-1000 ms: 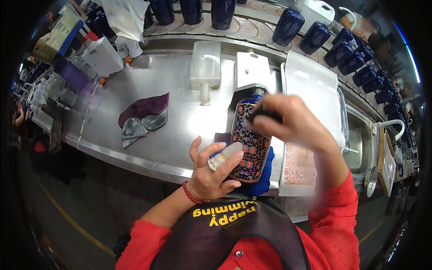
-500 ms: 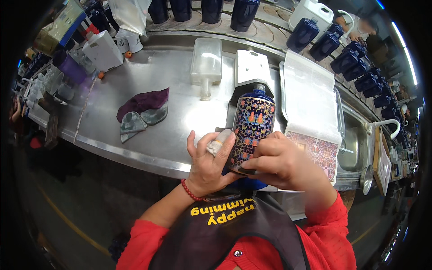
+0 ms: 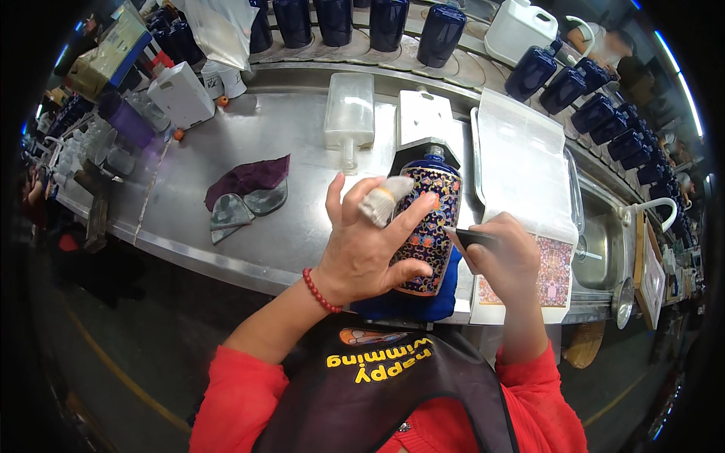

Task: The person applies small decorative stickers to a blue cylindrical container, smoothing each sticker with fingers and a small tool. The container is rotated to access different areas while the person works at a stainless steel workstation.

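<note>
A dark blue bottle (image 3: 432, 215) with a colourful floral pattern lies neck-away in front of me. Its shoulder rests in a white holder (image 3: 425, 117) with a dark notched edge, and a blue cloth (image 3: 411, 306) lies under its base end. My left hand (image 3: 366, 253), one finger wrapped in whitish cloth (image 3: 385, 201), is spread over the bottle's left side, thumb and fingers apart. In my right hand (image 3: 506, 253) is a small dark flat scraper (image 3: 474, 238), pinched by the fingers, its pale edge at the bottle's right side.
Patterned sheets (image 3: 555, 268) under white paper (image 3: 521, 155) lie on a tray at right, beside a sink (image 3: 596, 249). A clear bottle (image 3: 350, 113) and a purple and grey cloth (image 3: 249, 185) lie left. Blue bottles (image 3: 442, 34) line the conveyor behind.
My right hand has moved from the bottle's lower front to its right side, with the scraper now showing. My left hand has shifted up and over the bottle. Bottles on the conveyor have moved right.
</note>
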`<state>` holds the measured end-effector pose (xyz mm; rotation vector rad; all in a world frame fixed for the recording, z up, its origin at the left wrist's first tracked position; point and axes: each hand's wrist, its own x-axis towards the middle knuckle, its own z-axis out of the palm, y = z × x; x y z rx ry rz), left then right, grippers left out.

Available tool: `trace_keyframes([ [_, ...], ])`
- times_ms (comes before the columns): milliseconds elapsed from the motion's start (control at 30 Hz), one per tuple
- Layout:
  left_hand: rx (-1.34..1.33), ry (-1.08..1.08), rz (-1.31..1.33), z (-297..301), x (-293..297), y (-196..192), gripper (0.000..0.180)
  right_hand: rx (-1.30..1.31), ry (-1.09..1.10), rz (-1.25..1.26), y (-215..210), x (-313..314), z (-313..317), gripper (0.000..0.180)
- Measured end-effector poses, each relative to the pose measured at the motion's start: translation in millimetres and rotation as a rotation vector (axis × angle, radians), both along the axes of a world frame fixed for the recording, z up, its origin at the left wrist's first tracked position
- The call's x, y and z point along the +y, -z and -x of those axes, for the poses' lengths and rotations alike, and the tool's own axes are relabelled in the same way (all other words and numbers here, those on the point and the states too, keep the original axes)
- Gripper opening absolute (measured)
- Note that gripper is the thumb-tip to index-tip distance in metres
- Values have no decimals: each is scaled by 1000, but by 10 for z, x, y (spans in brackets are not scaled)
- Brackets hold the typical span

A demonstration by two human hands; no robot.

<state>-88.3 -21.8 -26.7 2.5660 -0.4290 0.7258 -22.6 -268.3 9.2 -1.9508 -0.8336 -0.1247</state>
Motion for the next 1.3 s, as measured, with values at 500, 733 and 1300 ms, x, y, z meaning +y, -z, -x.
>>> trace_keyframes([
  [500, -68, -8, -143, -239, -44, -68, 79, 59, 70, -59, 163, -87, -92, 22],
  [733, -94, 25, -99, -251, -3, -46, 78, 62, 74, -53, 185, -106, -164, 21],
  [1300, -84, 57, -21, -334, 35, 7, 69, 85, 110, -57, 195, -94, -258, 21],
])
